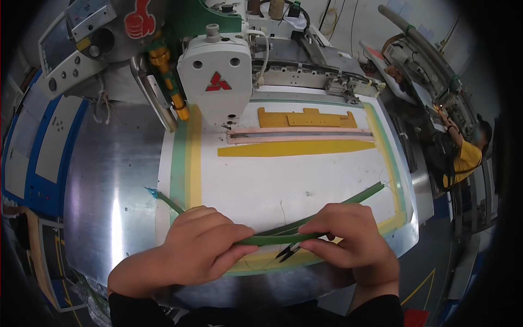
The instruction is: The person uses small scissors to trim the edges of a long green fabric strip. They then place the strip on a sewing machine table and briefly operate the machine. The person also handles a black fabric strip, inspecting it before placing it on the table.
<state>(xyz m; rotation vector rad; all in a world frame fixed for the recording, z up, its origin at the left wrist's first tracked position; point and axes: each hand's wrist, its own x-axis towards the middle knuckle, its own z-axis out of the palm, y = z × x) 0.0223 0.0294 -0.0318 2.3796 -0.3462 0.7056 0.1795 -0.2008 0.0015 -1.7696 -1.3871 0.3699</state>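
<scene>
A long green strap (278, 240), seemingly folded or doubled, spans the space between my hands. My left hand (200, 243) pinches it between thumb and fingers. About a hand's width to the right, my right hand (347, 235) grips the strap too. Black thread snips (289, 252) stick out from under the right fingers, blades pointing down-left; their handles are hidden in the hand. Blue thread or film (153, 192) clings to the strap's left end. Loose threads hang near the strap. Below lies a white work sheet (261, 184) edged with green and yellow tape.
Ahead stands a white sewing machine head (214, 77). On the sheet lie a yellow-brown template (308, 119), a pink-edged slotted strip (300, 135) and a yellow strip (294, 148). A metal table (106, 163) extends left. A person in a yellow shirt (468, 159) works at the right.
</scene>
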